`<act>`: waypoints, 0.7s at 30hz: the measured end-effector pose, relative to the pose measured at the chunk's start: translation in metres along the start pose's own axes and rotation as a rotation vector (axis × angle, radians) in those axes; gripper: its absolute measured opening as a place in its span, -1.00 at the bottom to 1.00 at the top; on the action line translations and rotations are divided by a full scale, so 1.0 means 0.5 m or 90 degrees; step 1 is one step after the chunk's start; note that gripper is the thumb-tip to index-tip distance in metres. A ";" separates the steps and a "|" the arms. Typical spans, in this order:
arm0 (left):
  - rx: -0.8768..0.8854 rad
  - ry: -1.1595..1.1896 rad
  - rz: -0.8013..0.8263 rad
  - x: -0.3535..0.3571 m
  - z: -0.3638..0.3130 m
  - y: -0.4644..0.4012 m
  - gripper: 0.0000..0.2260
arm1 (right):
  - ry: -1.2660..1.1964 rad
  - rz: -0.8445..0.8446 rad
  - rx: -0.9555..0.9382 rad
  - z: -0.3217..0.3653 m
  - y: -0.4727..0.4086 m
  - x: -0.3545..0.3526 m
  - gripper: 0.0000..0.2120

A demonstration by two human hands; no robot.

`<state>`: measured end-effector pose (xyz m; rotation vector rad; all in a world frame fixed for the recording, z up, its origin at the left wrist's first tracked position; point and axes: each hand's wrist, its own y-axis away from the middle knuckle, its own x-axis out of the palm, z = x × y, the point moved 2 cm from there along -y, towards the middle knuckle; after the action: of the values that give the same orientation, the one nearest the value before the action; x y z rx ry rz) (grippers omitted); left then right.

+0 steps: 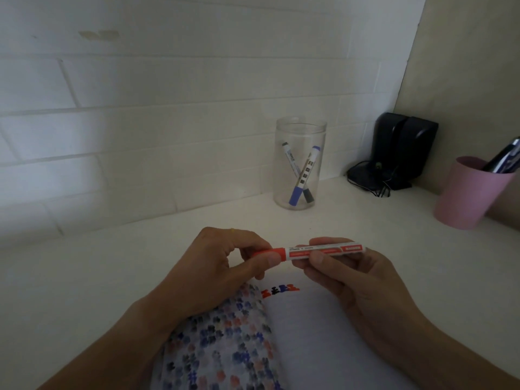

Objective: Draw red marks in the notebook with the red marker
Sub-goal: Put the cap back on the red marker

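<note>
The red marker [315, 251] lies level between both hands above the open notebook [309, 333]. My left hand [213, 266] pinches the red cap end with thumb and fingers. Around the white barrel, my right hand [351, 280] is closed. The cap sits on the marker. The notebook's right page is mostly blank, with a short row of red and blue marks [280, 292] at its top left. Its left page is filled with several blue, red and dark marks.
A clear jar [299, 164] holding a blue and a black marker stands behind the hands near the tiled wall. A pink cup [470, 195] with pens is at the right. Black speakers [402, 153] with cables fill the back corner. The desk surface is white.
</note>
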<state>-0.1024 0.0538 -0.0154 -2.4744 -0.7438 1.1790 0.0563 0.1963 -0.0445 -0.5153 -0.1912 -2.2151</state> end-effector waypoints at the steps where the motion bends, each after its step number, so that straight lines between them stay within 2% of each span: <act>1: 0.002 -0.004 0.006 0.001 -0.003 0.001 -0.68 | 0.010 0.002 -0.002 0.000 0.001 0.000 -0.66; 5: 0.012 -0.022 0.031 0.011 -0.010 0.003 -0.64 | 0.012 0.000 0.004 0.000 0.003 0.000 -0.68; 12: 0.038 -0.098 -0.004 0.010 0.009 0.000 -0.82 | 0.011 0.037 0.020 0.001 0.004 0.003 -0.61; 15: 0.030 -0.096 -0.003 0.013 0.006 0.001 -0.78 | -0.015 -0.012 0.033 0.006 -0.001 0.002 -0.55; 18: 0.014 -0.088 0.002 0.012 0.011 0.000 -0.72 | 0.072 -0.104 -0.012 0.024 -0.015 0.003 -0.58; 21: -0.011 -0.096 -0.018 0.007 0.028 0.002 -0.63 | 0.211 -0.122 -0.092 0.064 -0.040 0.025 -0.51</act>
<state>-0.1111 0.0554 -0.0267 -2.4007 -0.8287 1.3659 0.0435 0.2099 -0.0094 -0.2049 0.0990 -2.4754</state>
